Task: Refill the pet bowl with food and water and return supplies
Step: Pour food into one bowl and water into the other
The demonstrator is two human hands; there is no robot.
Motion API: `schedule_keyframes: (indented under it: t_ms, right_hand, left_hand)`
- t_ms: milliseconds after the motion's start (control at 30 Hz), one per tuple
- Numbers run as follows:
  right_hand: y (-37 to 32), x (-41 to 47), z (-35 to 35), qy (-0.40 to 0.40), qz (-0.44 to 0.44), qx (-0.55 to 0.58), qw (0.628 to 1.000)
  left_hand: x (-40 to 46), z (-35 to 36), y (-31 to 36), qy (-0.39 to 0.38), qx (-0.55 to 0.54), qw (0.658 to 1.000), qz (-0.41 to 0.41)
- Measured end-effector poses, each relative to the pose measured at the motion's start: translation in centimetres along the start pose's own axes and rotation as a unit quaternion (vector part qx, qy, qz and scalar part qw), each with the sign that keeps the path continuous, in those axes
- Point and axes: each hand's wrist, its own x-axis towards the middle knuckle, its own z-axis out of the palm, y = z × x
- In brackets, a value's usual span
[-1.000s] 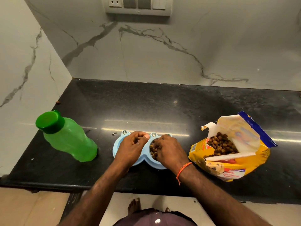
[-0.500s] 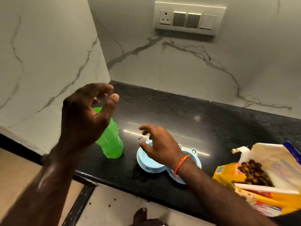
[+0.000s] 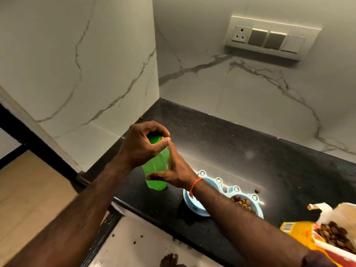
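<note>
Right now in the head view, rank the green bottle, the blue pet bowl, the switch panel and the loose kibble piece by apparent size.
1. switch panel
2. blue pet bowl, partly hidden by an arm
3. green bottle, close to the bowl, so unsure
4. loose kibble piece

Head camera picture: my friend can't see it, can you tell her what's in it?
Two hands hold a green bottle standing on a black counter: the left hand grips its cap, the right hand its body. Beside it sit a blue double pet bowl and an open kibble bag.

Both hands [image 3: 142, 149] now on bottle [image 3: 156, 170]
</note>
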Motion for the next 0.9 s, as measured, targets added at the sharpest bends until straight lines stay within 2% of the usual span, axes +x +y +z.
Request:
schedule_keyframes:
  t_ms: [200, 333, 467, 700, 900]
  right_hand:
    - [-1.7, -1.4, -0.6, 0.041, -0.052, 0.021, 0.998]
    - [-3.8, -3.6, -2.5, 0.076, -0.075, 0.064, 0.992]
    - [-5.7, -6.3, -4.7, 0.118, -0.084, 0.085, 0.986]
    - [-6.4, -10.6, -7.5, 0.152, -0.043, 0.041, 0.987]
    - [-6.3, -12.8, -7.2, 0.233, 0.005, -0.085, 0.969]
  left_hand:
    - [-0.4, -0.9, 2.4, 0.022, -0.054, 0.998, 0.024]
    - [0.2, -2.9, 6.9, -0.024, -0.171, 0.984, 0.051]
    - [0.9, -3.0, 10.2, -0.053, -0.23, 0.968, 0.089]
    - [0.7, 0.9, 13.6, -0.007, -0.281, 0.96, 0.018]
    - [-0.3, 4.2, 15.3, 0.13, -0.153, 0.976, -0.079]
